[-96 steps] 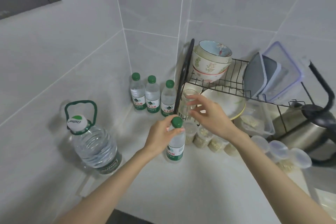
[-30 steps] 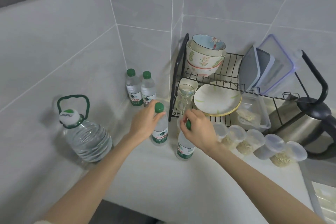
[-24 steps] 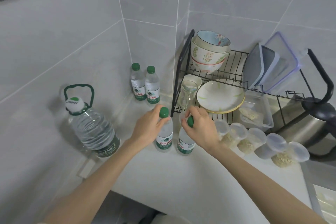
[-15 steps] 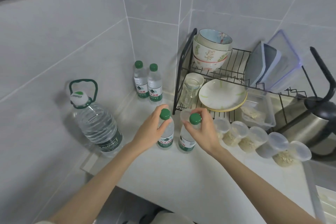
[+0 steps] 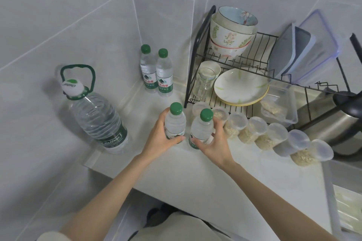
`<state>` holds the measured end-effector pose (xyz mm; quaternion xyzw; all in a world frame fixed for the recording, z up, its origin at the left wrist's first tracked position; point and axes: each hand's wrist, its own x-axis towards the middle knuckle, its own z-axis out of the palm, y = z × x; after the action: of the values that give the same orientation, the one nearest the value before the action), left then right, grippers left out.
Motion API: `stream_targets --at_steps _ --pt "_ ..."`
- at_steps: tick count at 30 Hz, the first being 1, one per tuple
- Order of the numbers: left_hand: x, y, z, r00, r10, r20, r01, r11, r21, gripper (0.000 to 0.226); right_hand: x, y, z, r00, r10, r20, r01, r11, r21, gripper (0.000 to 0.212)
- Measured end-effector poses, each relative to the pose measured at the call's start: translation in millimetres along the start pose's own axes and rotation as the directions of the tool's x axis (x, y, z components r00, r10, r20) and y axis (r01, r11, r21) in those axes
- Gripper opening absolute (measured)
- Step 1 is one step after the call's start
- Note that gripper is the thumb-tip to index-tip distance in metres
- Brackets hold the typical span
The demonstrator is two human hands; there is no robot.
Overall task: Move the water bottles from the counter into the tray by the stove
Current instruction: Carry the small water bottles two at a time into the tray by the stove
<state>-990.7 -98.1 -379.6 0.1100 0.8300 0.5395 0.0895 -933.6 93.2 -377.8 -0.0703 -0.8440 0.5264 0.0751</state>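
Head-worn view, steeply down onto counter [image 5: 195,166] corner

- Black wire dish rack [image 5: 262,51], two tiers, set in the tiled corner.
- Three stacked floral bowls [image 5: 231,35], upper tier, left end.
- Plastic box lids [image 5: 305,53], leaning on the upper tier.
- Stacked plates [image 5: 241,88], lower tier, beside a clear glass [image 5: 203,82] and paper cup [image 5: 212,65].
- Lidded tubs of oats [image 5: 252,131], in a row before the rack.
- Steel kettle [image 5: 333,123], far right.
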Motion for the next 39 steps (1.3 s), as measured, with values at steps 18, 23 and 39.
stream_targets --at_steps 18,23,39 --pt "-0.4 17.2 2.0 0.997 -0.024 -0.079 0.023 1.0 -0.01 0.082 6.3 -5.4 -8.1 0.999 0.048 0.008 -0.048 0.999 -0.002 0.08" --pt "-3.9 42.4 -10.9 0.998 -0.001 -0.066 -0.001 1.0 -0.018 0.087 1.0 -24.0 -23.8 0.999 0.051 0.012 -0.052 0.997 0.059 0.082" --pt "-80.5 113.5 -30.9 0.97 0.217 0.111 -0.21 0.975 -0.078 0.094 -112.8 -101.3 -62.6 0.93 0.048 -0.364 -0.017 0.996 0.088 0.079"
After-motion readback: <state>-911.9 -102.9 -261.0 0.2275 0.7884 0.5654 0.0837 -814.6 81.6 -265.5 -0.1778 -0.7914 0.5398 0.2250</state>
